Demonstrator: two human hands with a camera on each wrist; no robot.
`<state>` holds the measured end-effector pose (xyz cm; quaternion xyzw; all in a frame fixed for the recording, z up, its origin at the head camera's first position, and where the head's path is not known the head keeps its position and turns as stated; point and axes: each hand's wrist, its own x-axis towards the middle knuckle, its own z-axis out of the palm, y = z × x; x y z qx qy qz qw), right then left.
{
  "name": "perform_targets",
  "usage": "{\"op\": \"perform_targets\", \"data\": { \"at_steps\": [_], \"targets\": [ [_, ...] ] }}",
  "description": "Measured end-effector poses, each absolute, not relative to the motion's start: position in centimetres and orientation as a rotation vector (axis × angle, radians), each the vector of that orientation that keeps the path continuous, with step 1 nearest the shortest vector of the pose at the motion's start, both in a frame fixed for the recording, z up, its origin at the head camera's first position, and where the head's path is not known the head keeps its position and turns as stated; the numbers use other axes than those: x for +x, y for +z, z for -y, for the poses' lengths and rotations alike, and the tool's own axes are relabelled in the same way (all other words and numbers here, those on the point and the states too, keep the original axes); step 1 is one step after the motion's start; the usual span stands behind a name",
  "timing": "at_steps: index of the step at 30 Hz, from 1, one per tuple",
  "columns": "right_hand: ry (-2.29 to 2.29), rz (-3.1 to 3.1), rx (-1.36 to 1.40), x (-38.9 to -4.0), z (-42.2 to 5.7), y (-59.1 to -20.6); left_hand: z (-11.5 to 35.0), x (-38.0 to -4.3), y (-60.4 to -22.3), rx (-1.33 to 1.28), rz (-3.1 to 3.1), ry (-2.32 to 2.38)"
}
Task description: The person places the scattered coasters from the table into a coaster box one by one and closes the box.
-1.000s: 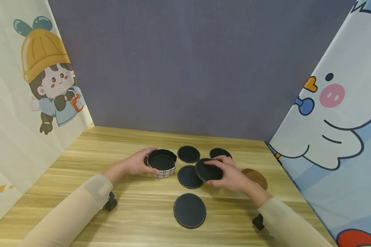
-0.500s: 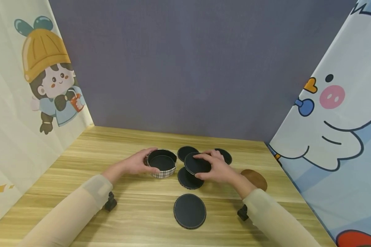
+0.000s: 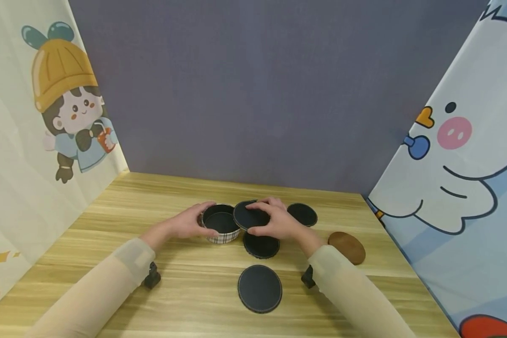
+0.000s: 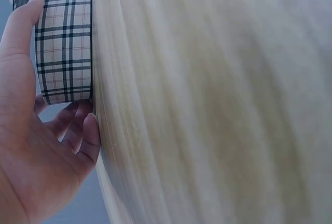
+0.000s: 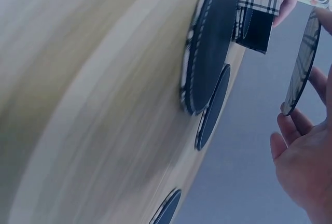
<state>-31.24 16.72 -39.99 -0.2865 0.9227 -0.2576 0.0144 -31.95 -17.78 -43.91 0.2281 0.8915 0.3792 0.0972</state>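
A round plaid coaster holder (image 3: 225,237), black inside, stands on the table with a gap in its right side. My left hand (image 3: 193,222) grips it from the left, thumb toward the front; the left wrist view shows its checked wall (image 4: 65,47) beside the palm. My right hand (image 3: 280,221) pinches one round black coaster (image 3: 248,218) by its edge, tilted just above the holder's right rim. Its plaid underside faces the right wrist camera. Below it lies another black coaster (image 3: 261,246). The held coaster and right hand hide the spot behind them in the head view.
One black coaster (image 3: 259,288) lies nearer the front and another (image 3: 302,214) farther back on the right. A brown oval disc (image 3: 347,247) rests at the right. Grey cloth (image 3: 236,94) rises behind the wooden table (image 3: 186,295), with printed cloths at both sides.
My right hand has carried the coaster leftward and slightly back, from above the middle coaster to the holder's right rim. The left hand and holder have stayed in place.
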Motion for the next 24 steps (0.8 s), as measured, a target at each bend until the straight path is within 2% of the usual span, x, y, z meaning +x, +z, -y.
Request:
{"op": "perform_targets", "data": {
  "at_steps": [24],
  "targets": [
    [-0.723,-2.803,-0.964,-33.3,-11.6,-40.6,18.1,-32.3,-43.9,0.706,-2.537,1.198]
  ]
}}
